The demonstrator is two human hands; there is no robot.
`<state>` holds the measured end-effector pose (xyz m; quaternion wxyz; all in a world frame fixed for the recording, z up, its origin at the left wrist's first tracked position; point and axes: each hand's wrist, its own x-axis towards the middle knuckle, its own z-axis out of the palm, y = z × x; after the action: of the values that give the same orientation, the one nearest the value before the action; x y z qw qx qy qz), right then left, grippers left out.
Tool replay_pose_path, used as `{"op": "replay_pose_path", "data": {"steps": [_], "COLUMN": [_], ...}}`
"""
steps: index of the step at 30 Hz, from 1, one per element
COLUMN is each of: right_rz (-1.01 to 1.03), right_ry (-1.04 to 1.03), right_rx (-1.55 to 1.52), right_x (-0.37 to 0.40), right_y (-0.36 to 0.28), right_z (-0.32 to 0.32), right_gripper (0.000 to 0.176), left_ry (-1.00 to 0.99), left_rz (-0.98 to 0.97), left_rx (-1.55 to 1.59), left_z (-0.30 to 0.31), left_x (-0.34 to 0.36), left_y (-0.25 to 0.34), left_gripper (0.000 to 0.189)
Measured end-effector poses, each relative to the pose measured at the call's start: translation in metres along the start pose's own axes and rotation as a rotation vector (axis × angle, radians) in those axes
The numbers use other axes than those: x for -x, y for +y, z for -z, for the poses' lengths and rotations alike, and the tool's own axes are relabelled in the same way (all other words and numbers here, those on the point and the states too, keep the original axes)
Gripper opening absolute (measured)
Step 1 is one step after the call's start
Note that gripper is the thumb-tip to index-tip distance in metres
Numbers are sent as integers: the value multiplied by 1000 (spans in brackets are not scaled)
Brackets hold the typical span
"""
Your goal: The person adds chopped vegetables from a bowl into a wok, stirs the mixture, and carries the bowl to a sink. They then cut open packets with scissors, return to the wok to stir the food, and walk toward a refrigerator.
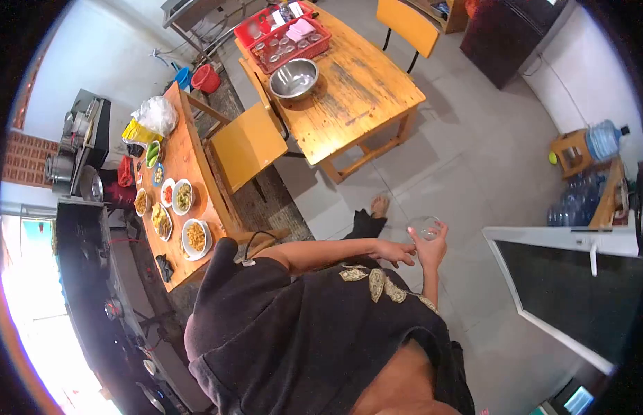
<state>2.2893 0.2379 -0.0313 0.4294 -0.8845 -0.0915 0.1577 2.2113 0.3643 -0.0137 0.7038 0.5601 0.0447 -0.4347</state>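
A small clear drinking glass (425,227) is in my right hand (432,250), with the fingers curled around its side. My left hand (394,253) reaches across in front of my body, fingers stretched out toward the right hand. Its fingertips lie close to the right palm, just below the glass, and it holds nothing. Both hands are over the grey tiled floor, with my bare foot (380,205) showing beyond them.
A wooden table (366,97) ahead bears a metal bowl (294,78) and a red basket (291,44) of glasses. Several dishes of food stand on a second wooden table (186,142) at left, with a chair (247,146) between. A white-framed door (543,238) and water bottles (577,197) are at right.
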Motion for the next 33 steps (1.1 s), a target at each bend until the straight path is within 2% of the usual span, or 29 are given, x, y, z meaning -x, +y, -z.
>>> {"op": "replay_pose_path", "data": {"steps": [2, 3, 6, 9, 12, 15, 16, 18, 19, 20, 22, 24, 25, 27, 30, 31, 32, 33], "right_rz": [27, 42, 136, 193, 234, 363, 436, 548, 555, 603, 711, 703, 723, 795, 818, 824, 833, 843], "right_ry": [-43, -50, -97, -204, -359, -478, -512, -604, -705, -717, -721, -782, -786, -814, -830, -842, -852, -857], "right_rx": [40, 60, 122, 120, 146, 208, 181, 148, 191, 247, 325, 402, 423, 437, 445, 466, 485, 502], "right_x": [-51, -77, -158, -232, -306, -385, -414, -465, -482, -504, -542, -573, -587, -615, -633, -634, -637, -634], "right_y": [-8, -7, -6, -31, -62, -70, -76, -81, -106, -111, -133, -155, -158, -161, -169, -176, -183, -190], "right_z": [-5, -11, -28, -51, -65, -104, -123, -151, -155, -163, -194, -216, -230, -262, -303, -312, -317, -322], "right_gripper": [84, 83, 83, 83, 84, 83, 83, 81, 78, 78, 78, 78, 77, 79, 81, 81, 82, 82], "left_ry": [-16, 61, -37, -32, 57, 234, 222, 315, 388, 460, 668, 689, 711, 643, 527, 542, 600, 657], "left_rz": [-63, -65, 77, 86, -24, -100, 32, -25, -34, -45, 17, 8, -126, -245, -97, -17, -32, -45], "left_rx": [-41, -157, -698, -401, -425, -464, -370, -42, -7, 28, -169, -162, 40, 373, 1138, 1030, 1081, 1128], "left_z": [51, 71, 142, 191, 238, 273, 276, 278, 287, 295, 317, 326, 317, 301, 270, 263, 258, 257], "left_x": [-30, -35, -56, -67, -87, -70, -61, -47, -54, -60, -105, -142, -116, -101, -125, -156, -152, -130], "left_y": [0, 10, 31, 28, 18, 54, 79, 117, 122, 127, 82, 44, 85, 118, 98, 45, 65, 109], "left_gripper": [73, 67, 57, 39, 37, 39, 43, 43, 42, 41, 38, 42, 44, 45, 52, 60, 60, 60]}}
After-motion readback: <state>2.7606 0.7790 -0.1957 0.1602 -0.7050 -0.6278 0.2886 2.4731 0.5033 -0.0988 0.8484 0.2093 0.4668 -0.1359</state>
